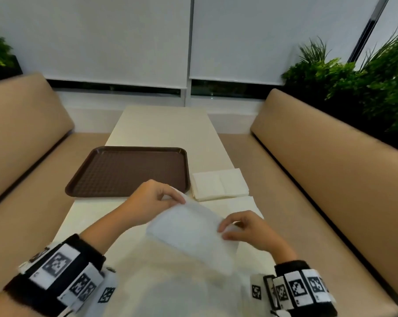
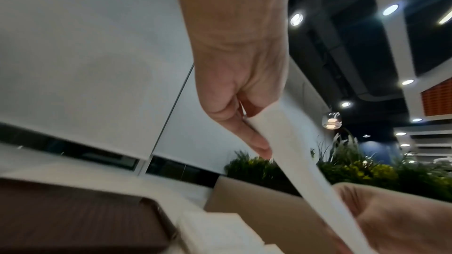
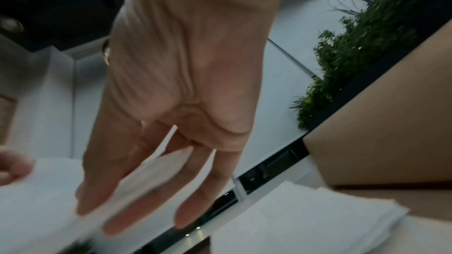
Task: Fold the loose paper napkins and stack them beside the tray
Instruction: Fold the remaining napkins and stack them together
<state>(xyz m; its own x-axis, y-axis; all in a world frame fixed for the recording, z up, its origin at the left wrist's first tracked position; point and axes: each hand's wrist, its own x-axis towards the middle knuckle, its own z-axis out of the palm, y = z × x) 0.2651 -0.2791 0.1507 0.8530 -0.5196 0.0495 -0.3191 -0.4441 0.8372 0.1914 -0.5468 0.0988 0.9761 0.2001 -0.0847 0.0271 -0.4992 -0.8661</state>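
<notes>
A white paper napkin (image 1: pixel 191 229) is held up above the near part of the table between both hands. My left hand (image 1: pixel 155 197) pinches its far corner, seen edge-on as the napkin (image 2: pixel 288 148) in the left wrist view. My right hand (image 1: pixel 243 229) pinches its right edge, with the napkin (image 3: pixel 151 175) between thumb and fingers. A stack of folded napkins (image 1: pixel 219 184) lies just right of the brown tray (image 1: pixel 127 170). Another flat napkin (image 1: pixel 237 203) lies on the table in front of the stack.
The cream table (image 1: pixel 161 126) runs away from me between two tan benches (image 1: pixel 330 170). Plants (image 1: pixel 353 83) stand behind the right bench. White blinds cover the window at the far end.
</notes>
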